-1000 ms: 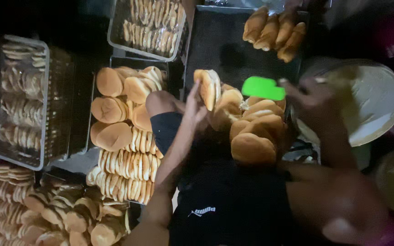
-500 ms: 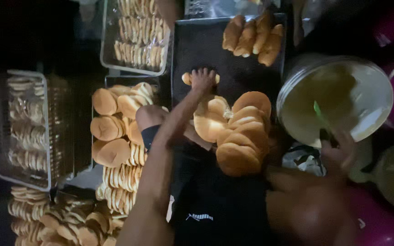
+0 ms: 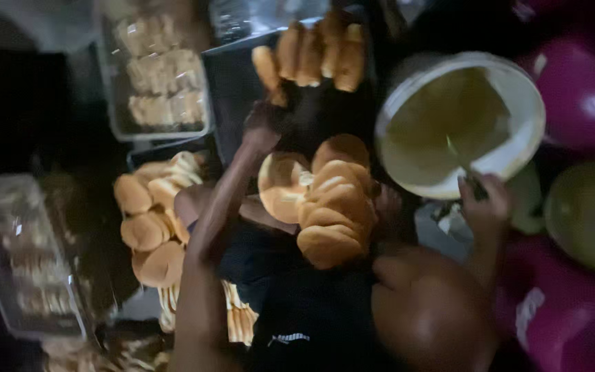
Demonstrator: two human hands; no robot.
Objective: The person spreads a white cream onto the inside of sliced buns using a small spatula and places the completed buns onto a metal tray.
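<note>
Rightward, right hand (image 3: 482, 196) over bucket rim (image 3: 408, 180)

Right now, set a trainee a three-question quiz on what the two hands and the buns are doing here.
1. True or false: the right hand holds a tool that dips into the round white bucket.
2. Where is the left hand?
A. inside the bucket
B. on the dark tray, by the row of filled buns
C. on the clear box at far left
3. Fill in: the pile of round buns lies ____ the two hands.

Key
1. True; its thin blade reaches into the pale spread.
2. B
3. between
</note>
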